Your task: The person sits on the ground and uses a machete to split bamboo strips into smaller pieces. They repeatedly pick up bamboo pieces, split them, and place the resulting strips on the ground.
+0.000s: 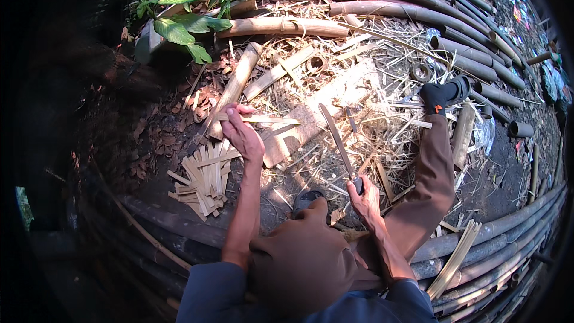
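Observation:
Between the thumb and fingers of my left hand (pixel 243 134) is one end of a pale bamboo strip (pixel 269 119), which points to the right over a wooden board (pixel 296 124). My right hand (pixel 365 198) is wrapped round the dark handle of a long knife (pixel 338 143). Its blade slants up and to the left, with the tip beside the board and apart from the strip. Below my left hand, a loose pile of short split bamboo strips (pixel 206 179) lies on the soil. The board rests flat on a litter of shavings, partly in bright sun.
Bamboo poles (pixel 406 15) lie stacked at the far side and right, with more poles (pixel 478 251) behind me. A thick bamboo piece (pixel 239 81) lies left of the board. Thin strips (pixel 455 257) lean at lower right. A leafy plant (pixel 179 24) grows at upper left.

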The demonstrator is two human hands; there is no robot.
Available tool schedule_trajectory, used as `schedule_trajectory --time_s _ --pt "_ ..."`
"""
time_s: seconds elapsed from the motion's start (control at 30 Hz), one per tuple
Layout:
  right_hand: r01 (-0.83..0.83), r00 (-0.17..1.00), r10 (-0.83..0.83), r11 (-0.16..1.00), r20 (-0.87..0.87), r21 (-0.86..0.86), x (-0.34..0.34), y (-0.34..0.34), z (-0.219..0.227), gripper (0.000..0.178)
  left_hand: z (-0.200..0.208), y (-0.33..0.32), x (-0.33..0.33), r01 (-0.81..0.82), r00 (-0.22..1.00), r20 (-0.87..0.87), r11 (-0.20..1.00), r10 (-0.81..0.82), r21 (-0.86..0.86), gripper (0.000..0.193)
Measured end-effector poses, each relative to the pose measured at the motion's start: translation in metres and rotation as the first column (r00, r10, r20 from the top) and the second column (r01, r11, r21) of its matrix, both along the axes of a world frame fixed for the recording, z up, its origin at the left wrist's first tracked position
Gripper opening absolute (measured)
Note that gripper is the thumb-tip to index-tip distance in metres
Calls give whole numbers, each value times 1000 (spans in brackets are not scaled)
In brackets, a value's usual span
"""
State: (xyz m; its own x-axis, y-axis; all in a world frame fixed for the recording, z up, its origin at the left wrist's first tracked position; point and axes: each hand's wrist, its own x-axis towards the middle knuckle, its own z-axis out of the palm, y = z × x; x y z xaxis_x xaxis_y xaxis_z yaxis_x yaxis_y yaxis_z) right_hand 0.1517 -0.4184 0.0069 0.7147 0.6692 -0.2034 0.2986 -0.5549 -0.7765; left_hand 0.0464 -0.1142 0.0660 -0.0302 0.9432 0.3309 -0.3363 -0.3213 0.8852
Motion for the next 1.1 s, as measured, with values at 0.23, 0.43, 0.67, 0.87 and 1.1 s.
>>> schedule_trajectory --time_s 0.23,0.43,0.67,0.87,1.1 --pt "-42 990 83 941 -111 335 0 54 113 70 7 -41 45 517 836 195 855 -514 36 68" --pt "43 840 255 848 -478 528 12 73 161 63 -1 -70 60 624 773 139 781 -619 6 39" --pt "120 621 192 935 -760 334 9 75 177 52 2 -91 53 684 729 32 729 -684 -26 39" --pt "118 578 169 951 -798 287 5 72 184 50 7 -97 45 670 720 -145 734 -679 -109 35" --pt "103 575 161 958 -802 267 7 69 181 46 -4 -94 47 695 708 -69 710 -703 -115 32"
